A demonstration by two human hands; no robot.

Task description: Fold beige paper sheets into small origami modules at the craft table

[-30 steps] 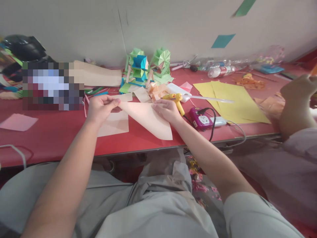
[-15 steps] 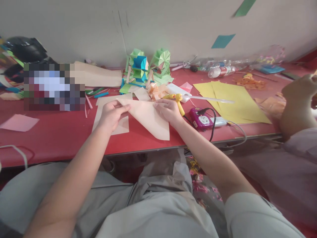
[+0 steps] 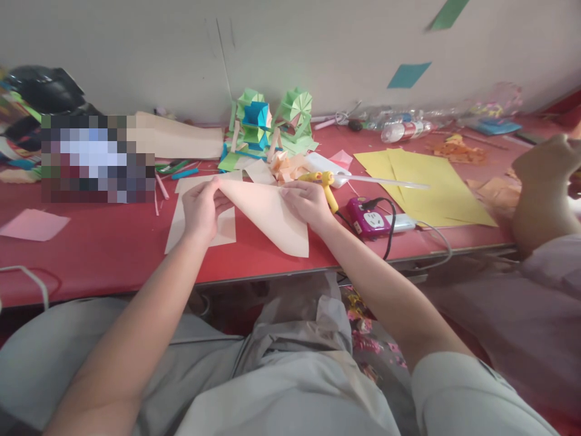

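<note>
A cream sheet of paper (image 3: 267, 212) is held up between my hands, folded over with a curved lower edge. My left hand (image 3: 203, 209) pinches its upper left corner between thumb and fingers. Closed on the upper right part is my right hand (image 3: 306, 201), thumb on the near face. Under my left hand, more cream paper (image 3: 177, 224) lies flat on the red table (image 3: 113, 254). Just beyond my right hand sits a yellow glue gun (image 3: 327, 188) with a clear glue stick out of its back.
A purple power socket (image 3: 370, 218) with cables stands right of my hand, before yellow sheets (image 3: 422, 188). Green and blue folded-paper models (image 3: 267, 121) stand at the back. Plastic bottles (image 3: 406, 130) lie along the wall. Another person's arm (image 3: 542, 188) is at the right.
My left thumb has shifted up to the paper's corner and the left hand has turned. The flat paper below has slid slightly left. My right hand has barely moved.
</note>
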